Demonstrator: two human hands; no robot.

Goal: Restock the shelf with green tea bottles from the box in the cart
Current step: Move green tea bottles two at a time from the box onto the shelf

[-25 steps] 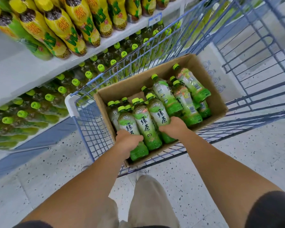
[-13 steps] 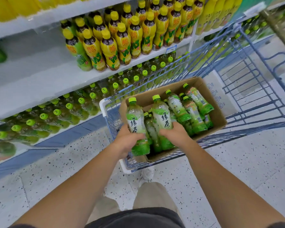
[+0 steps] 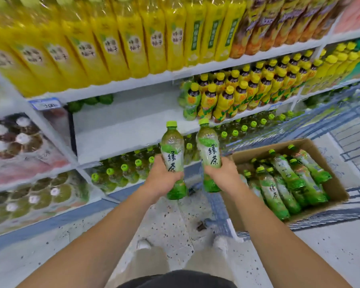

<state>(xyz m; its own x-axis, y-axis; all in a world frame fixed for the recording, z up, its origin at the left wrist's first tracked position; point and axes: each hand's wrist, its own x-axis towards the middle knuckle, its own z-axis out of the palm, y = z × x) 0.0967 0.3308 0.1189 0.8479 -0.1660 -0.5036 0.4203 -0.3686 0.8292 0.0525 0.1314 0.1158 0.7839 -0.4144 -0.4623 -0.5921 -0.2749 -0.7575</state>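
The left hand (image 3: 164,177) is wrapped round the lower half of one green tea bottle (image 3: 173,150), with the fingers curled about it. The right hand (image 3: 222,175) grips a second bottle (image 3: 209,146) the same way. Both bottles are upright with caps on top, close side by side but not touching, and their labels face the person. They are held in the air, clear of the box and short of any board.

Just beyond the two caps lies a bare stretch of shelf (image 3: 123,125), running off to the left of the hands. To the right, the same board carries rows of yellow-capped bottles (image 3: 237,94). A few green shapes (image 3: 92,100) sit far back at its left end, too blurred to name. Under that board, behind the hands, a lower tier is packed with green-capped bottles (image 3: 123,169).

To the right of the right hand and a little lower, the box (image 3: 337,183) sits in the wire cart (image 3: 218,206), with many lying bottles (image 3: 279,183) in it on their sides.

The job looks to be partway through one trip: two bottles are picked up and neither is set down. The bare stretch seems the likely place for them and has room for far more. With the box far from empty, a good number of trips appear to be left.
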